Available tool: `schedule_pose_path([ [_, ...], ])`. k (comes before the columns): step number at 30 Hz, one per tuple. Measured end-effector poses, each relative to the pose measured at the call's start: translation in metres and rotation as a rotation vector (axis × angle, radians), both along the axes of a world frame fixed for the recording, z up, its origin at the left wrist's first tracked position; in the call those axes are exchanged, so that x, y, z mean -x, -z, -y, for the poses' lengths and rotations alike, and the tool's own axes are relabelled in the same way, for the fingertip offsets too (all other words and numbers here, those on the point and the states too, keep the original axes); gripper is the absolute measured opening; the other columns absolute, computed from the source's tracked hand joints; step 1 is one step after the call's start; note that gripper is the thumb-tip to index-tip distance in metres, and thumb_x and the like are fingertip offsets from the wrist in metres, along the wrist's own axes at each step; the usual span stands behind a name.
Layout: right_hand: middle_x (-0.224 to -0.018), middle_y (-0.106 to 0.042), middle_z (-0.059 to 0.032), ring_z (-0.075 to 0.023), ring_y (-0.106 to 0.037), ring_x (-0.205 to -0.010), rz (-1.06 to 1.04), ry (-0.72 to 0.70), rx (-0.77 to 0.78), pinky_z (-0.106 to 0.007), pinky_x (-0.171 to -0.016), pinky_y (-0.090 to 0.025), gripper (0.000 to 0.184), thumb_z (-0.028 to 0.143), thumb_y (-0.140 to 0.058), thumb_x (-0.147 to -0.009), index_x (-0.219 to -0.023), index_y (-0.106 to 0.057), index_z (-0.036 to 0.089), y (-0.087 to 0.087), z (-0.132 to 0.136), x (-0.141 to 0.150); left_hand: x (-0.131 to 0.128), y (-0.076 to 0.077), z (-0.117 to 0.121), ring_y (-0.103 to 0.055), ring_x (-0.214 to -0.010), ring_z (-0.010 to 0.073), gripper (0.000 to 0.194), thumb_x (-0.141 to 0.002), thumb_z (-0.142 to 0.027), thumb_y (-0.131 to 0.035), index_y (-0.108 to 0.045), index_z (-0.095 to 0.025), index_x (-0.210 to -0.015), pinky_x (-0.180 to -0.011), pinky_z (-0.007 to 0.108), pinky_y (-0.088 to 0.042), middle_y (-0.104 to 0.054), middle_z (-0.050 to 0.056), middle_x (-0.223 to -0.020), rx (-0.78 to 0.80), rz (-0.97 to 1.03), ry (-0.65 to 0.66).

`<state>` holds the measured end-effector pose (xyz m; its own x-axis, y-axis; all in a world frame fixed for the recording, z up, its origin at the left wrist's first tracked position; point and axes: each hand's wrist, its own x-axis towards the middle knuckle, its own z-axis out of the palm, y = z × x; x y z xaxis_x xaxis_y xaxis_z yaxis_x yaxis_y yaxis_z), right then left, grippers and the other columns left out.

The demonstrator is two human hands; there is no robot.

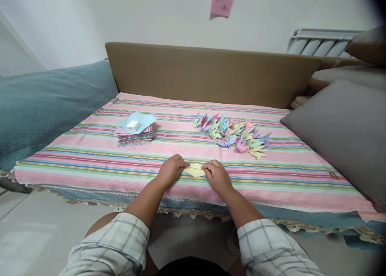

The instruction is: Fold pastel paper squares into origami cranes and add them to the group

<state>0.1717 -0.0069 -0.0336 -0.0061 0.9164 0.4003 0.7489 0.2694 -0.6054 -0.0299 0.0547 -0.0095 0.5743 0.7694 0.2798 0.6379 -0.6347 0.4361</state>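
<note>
Sleeves (108, 244): white with a dark check, pushed up toward the elbows, one on each side of something black at the bottom edge.
Left hand (173, 169): thumb and fingertips pinched on the left end of the yellow paper (195, 171), the other fingers curled in.
Right hand (217, 175): pinching the right end of that same piece, knuckles bent.
Yellow paper: small, folded to a pointed shape, between the two hands near the front edge of the seat, its long points running sideways.
Striped cloth (169, 147): pink, green, blue and white bands, spread over the seat under everything, with faint creases.
Paper cranes (227, 140): a loose cluster beyond the right hand, in lilac, green, pink, yellow, red and blue, many touching or overlapping.
Paper stack (135, 139): farther back on the left, many thin layers, well apart from the cranes.
Blue sheet (145, 119): lying on top of the stack, edges sticking out, a small white block (133, 125) resting on it.
Gray cushion (340, 135): tilted at the right end of the seat.
Brown backrest (205, 73): standing behind the cloth.
Pink note (222, 1): on the wall, handwritten, "301" legible.
</note>
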Motion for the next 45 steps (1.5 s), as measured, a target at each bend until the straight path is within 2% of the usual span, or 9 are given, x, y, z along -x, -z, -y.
schedule_pose_path([
  [7, -0.086, -0.060, -0.0059, -0.0190, -0.054, -0.086, 0.089, -0.003, -0.026, -0.031, -0.076, -0.045, 0.024, 0.011, -0.046, -0.082, -0.087, -0.068, 0.020, 0.001, 0.001, 0.001, 0.006, -0.001, -0.003, -0.054, -0.082, 0.0181, 0.028, -0.084, -0.020, -0.048, -0.070, -0.031, -0.097, -0.070, 0.029, -0.042, -0.060, 0.004, -0.085, -0.087, -0.138, 0.048],
  [11, -0.086, -0.060, -0.0062, -0.0193, -0.054, -0.086, 0.121, 0.002, -0.028, -0.031, -0.076, -0.044, 0.025, 0.009, -0.046, -0.080, -0.088, -0.068, 0.019, 0.001, 0.001, 0.001, 0.008, -0.003, -0.005, -0.055, -0.080, 0.0176, 0.029, -0.084, -0.019, -0.047, -0.070, -0.031, -0.098, -0.068, 0.028, -0.041, -0.060, 0.004, -0.085, -0.059, -0.157, 0.050],
  [25, -0.087, -0.061, -0.0053, -0.0190, -0.054, -0.087, 0.136, -0.006, -0.026, -0.031, -0.078, -0.044, 0.025, 0.010, -0.047, -0.080, -0.088, -0.068, 0.022, 0.002, 0.001, 0.000, 0.010, -0.009, -0.002, -0.054, -0.080, 0.0210, 0.017, -0.081, -0.027, -0.055, -0.072, -0.025, -0.082, -0.066, 0.029, -0.041, -0.058, 0.005, -0.077, -0.073, -0.240, -0.093],
  [30, -0.086, -0.061, -0.0047, -0.0186, -0.054, -0.087, 0.141, -0.007, -0.036, -0.031, -0.078, -0.044, 0.026, 0.009, -0.047, -0.080, -0.088, -0.067, 0.022, 0.003, 0.000, 0.000, 0.022, -0.016, -0.005, -0.057, -0.085, 0.0246, 0.024, -0.079, -0.017, -0.050, -0.071, -0.023, -0.089, -0.071, 0.034, -0.045, -0.062, 0.009, -0.086, -0.106, -0.333, -0.191],
  [33, -0.086, -0.061, -0.0053, -0.0187, -0.054, -0.087, 0.154, 0.004, -0.022, -0.031, -0.078, -0.044, 0.025, 0.009, -0.046, -0.080, -0.088, -0.067, 0.021, 0.002, 0.001, 0.000, 0.017, -0.024, 0.003, -0.055, -0.104, 0.0272, 0.038, -0.079, -0.011, -0.044, -0.061, -0.019, -0.113, -0.089, 0.041, -0.042, -0.061, 0.013, -0.112, -0.302, -0.239, -0.304],
  [35, -0.086, -0.061, -0.0057, -0.0187, -0.054, -0.087, 0.166, -0.002, -0.016, -0.031, -0.078, -0.044, 0.025, 0.010, -0.046, -0.081, -0.088, -0.067, 0.021, 0.001, 0.001, 0.001, 0.006, -0.026, 0.014, -0.046, -0.119, 0.0270, 0.043, -0.082, -0.012, -0.041, -0.053, -0.016, -0.123, -0.101, 0.046, -0.033, -0.052, 0.014, -0.128, -0.405, -0.172, -0.214],
  [38, -0.084, -0.060, -0.0056, -0.0188, -0.054, -0.085, 0.195, -0.001, -0.024, -0.031, -0.078, -0.043, 0.022, 0.012, -0.046, -0.082, -0.085, -0.067, 0.021, -0.001, 0.001, 0.002, -0.014, -0.017, 0.034, -0.038, -0.128, 0.0240, 0.044, -0.086, -0.017, -0.039, -0.045, -0.021, -0.130, -0.107, 0.048, -0.025, -0.048, 0.009, -0.135, -0.380, -0.226, 0.118],
  [39, -0.083, -0.060, -0.0056, -0.0188, -0.053, -0.084, 0.203, 0.005, -0.026, -0.032, -0.078, -0.043, 0.022, 0.012, -0.046, -0.083, -0.084, -0.066, 0.021, -0.001, 0.001, 0.002, -0.019, -0.012, 0.039, -0.035, -0.130, 0.0240, 0.045, -0.088, -0.022, -0.041, -0.042, -0.020, -0.132, -0.108, 0.047, -0.024, -0.045, 0.009, -0.137, -0.361, -0.251, 0.167],
  [45, -0.088, -0.061, -0.0050, -0.0186, -0.053, -0.087, 0.131, -0.007, -0.036, -0.031, -0.080, -0.042, 0.019, 0.012, -0.049, -0.080, -0.089, -0.063, 0.021, -0.005, 0.004, -0.002, -0.021, 0.016, 0.041, -0.031, -0.132, 0.0276, 0.062, -0.083, -0.045, -0.052, -0.036, -0.016, -0.136, -0.107, 0.046, -0.026, -0.038, 0.014, -0.141, -0.278, -0.361, 0.204],
])
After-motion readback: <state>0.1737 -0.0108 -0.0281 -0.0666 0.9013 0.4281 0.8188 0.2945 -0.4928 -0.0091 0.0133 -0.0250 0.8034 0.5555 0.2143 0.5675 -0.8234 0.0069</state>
